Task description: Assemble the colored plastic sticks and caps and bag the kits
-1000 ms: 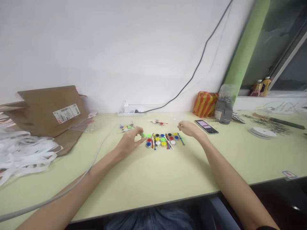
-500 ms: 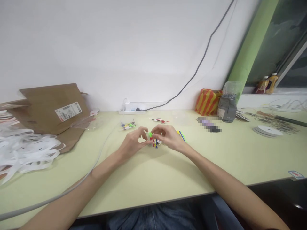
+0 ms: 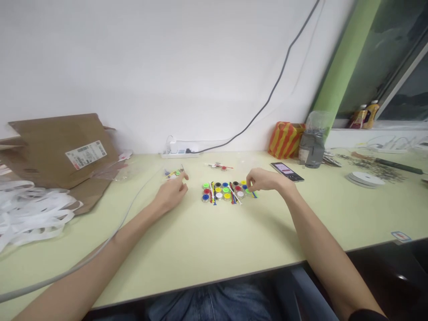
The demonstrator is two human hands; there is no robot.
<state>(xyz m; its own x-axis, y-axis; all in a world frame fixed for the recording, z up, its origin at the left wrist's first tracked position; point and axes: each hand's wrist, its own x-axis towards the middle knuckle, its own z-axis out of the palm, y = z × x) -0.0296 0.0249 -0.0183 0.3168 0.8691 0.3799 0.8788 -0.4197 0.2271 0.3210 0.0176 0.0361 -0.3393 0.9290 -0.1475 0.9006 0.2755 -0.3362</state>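
Note:
Several small round coloured discs in clear cups (image 3: pixel 226 190) are set out in rows on the table, with thin coloured plastic sticks (image 3: pixel 232 194) lying between groups of them. My right hand (image 3: pixel 265 179) is over the right end of these rows, its fingers bent down and drawn together at a green disc; what they grip, if anything, is hidden. To the left of the discs, my left hand (image 3: pixel 171 194) rests above the table with loosely curled fingers and the index finger raised. Just behind its fingertips lies a small pile of coloured plastic pieces (image 3: pixel 173 174).
Red and white pieces (image 3: pixel 219 166) lie behind the discs. A phone (image 3: pixel 286 171) is right of my right hand, near a striped bag (image 3: pixel 286 140). A cardboard box (image 3: pixel 67 147) and white strips (image 3: pixel 36 214) occupy the left. A grey cable (image 3: pixel 117 229) crosses my left forearm.
My hands, earlier together over the small pieces at the centre, have moved apart, left hand leftward and right hand rightward. The rows of discs and sticks are now uncovered.

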